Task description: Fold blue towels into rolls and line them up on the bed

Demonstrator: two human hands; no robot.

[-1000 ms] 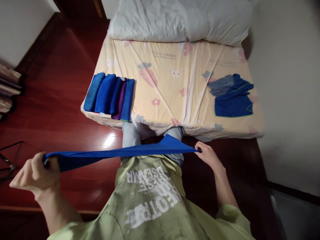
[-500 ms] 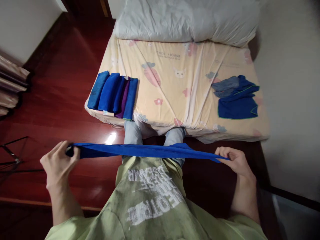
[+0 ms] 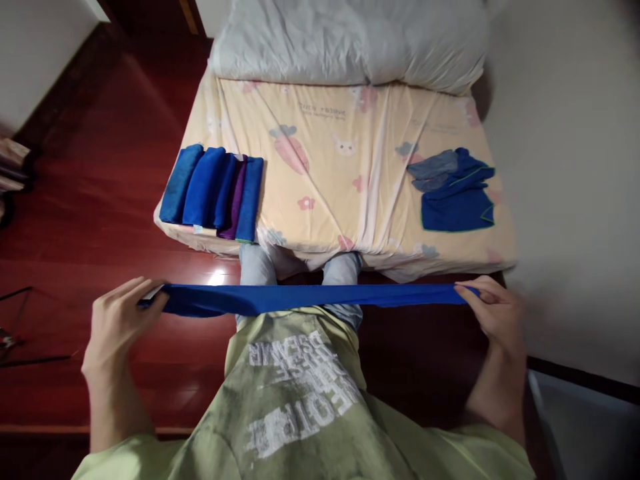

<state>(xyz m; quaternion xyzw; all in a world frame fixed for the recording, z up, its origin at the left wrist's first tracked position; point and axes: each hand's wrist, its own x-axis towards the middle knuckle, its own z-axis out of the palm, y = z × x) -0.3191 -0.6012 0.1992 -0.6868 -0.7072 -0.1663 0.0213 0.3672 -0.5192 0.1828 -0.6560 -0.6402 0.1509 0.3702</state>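
Note:
A blue towel is stretched level across the front of my body, seen nearly edge-on. My left hand pinches its left end, where a small white tag shows by the fingers. At the other end, my right hand grips a corner between thumb and fingers. Beyond it, on the bed, a row of folded towels, blue with a purple towel among them, lies at the left. A loose heap of cloths on the right has a blue cloth with green edging and a grey cloth.
The bed has a cream sheet printed with carrots and flowers. A bulky grey-white bedding roll lies along its far side. Black thin legs of a stand are on the red floor at left; a wall rises at right.
My right hand has moved outward to the right, and the towel is now pulled straighter and tauter. The whole view has shifted slightly, so the bed appears further left.

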